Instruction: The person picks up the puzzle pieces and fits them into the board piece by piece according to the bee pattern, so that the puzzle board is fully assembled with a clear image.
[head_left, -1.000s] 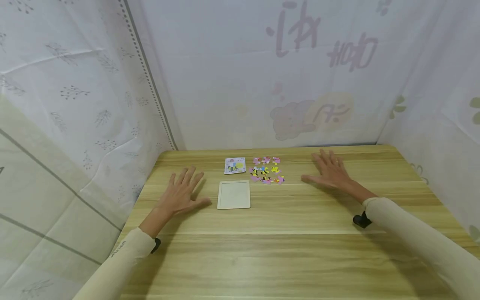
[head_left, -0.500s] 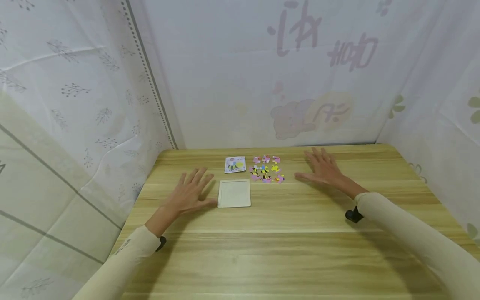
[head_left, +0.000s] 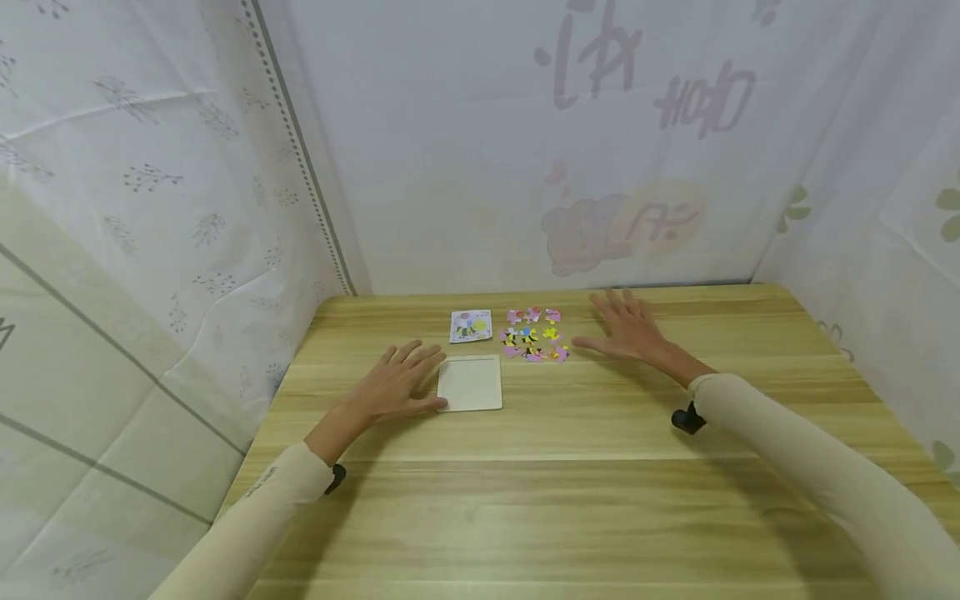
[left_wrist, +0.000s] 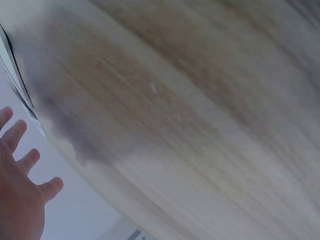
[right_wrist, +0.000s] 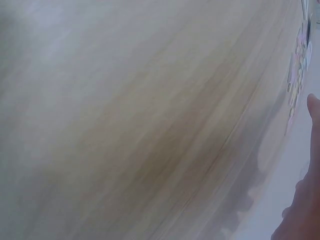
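In the head view my left hand (head_left: 390, 390) is at the left side of a shallow cream puzzle tray (head_left: 470, 385), fingers spread, its thumb and fingertips overlapping the tray's left edge. My right hand (head_left: 626, 329), also with spread fingers, is just right of the loose jigsaw pieces (head_left: 531, 335). These pieces are pink, yellow, black and blue, laid in loose rows. Behind the tray lies a small picture card (head_left: 471, 326) showing a bee. The left wrist view has the left hand (left_wrist: 22, 185) at its edge; the right hand (right_wrist: 302, 200) appears in the right wrist view. Neither hand holds anything.
Everything lies flat on a wood-grain table (head_left: 480, 508). A pale printed cloth (head_left: 450, 150) hangs behind the table's back edge, and more cloth lines both sides. Dark straps with small devices (head_left: 688, 419) sit at the wrists.
Both hands have moved inward: the left one rightward to the tray's left edge, the right one leftward toward the jigsaw pieces. Tray, card and pieces keep their places on the table.
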